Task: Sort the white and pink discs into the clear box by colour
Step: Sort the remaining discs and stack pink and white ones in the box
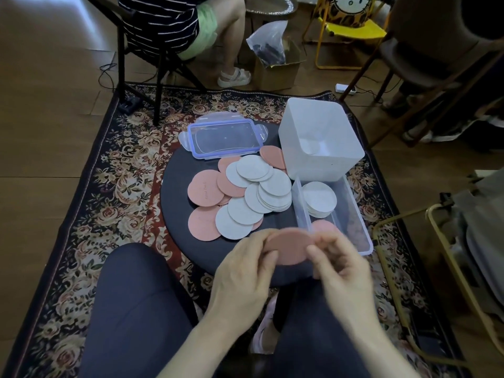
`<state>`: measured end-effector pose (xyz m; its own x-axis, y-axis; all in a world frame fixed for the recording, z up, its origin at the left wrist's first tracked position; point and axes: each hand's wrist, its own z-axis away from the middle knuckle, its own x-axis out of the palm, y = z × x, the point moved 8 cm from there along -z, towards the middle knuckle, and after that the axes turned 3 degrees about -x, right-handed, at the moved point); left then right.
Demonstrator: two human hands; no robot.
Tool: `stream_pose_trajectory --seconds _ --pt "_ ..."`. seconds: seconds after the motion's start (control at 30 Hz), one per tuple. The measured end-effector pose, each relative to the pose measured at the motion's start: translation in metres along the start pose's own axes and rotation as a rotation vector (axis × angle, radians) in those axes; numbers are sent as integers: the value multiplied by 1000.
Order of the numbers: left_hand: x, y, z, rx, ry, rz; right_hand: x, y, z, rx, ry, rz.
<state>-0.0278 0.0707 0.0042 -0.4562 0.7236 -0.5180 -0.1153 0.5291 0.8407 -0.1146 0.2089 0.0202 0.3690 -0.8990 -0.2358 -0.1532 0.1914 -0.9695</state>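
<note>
A pink disc (290,248) is held between both hands over the near edge of a dark round stool (174,203). My left hand (242,271) pinches its left rim, my right hand (341,264) its right rim. Behind them lies a loose pile of white discs (261,186) and pink discs (204,190). To the right stands the clear box (354,211), with a stack of white discs (317,199) at its far end and a pink disc (324,226) at its near end, partly hidden by my right hand.
A blue-rimmed clear lid (225,137) lies behind the pile. A tall white tub (319,137) stands behind the clear box. The stool sits on a floral rug (109,186). A seated person (191,28), chairs and a cardboard box (278,64) are beyond.
</note>
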Motion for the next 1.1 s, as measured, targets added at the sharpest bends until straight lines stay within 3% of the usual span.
stream_pose_trajectory --seconds 0.17,0.3,0.4,0.7,0.93,1.1 --pt "28 18 -2 159 -50 -180 -76 -10 -34 -18 178 289" --pt "57 25 3 312 -143 -303 -87 9 -60 80 36 702" --pt "64 19 2 313 -160 -314 -68 16 -65 77 -85 846" --pt "65 13 -2 334 -203 -380 -43 22 -70 -8 -245 1324" --pt "65 16 -1 326 -211 -388 -46 24 -69 3 -223 1314" --pt "48 14 -4 297 -115 -362 -43 -6 -58 -81 -47 946"
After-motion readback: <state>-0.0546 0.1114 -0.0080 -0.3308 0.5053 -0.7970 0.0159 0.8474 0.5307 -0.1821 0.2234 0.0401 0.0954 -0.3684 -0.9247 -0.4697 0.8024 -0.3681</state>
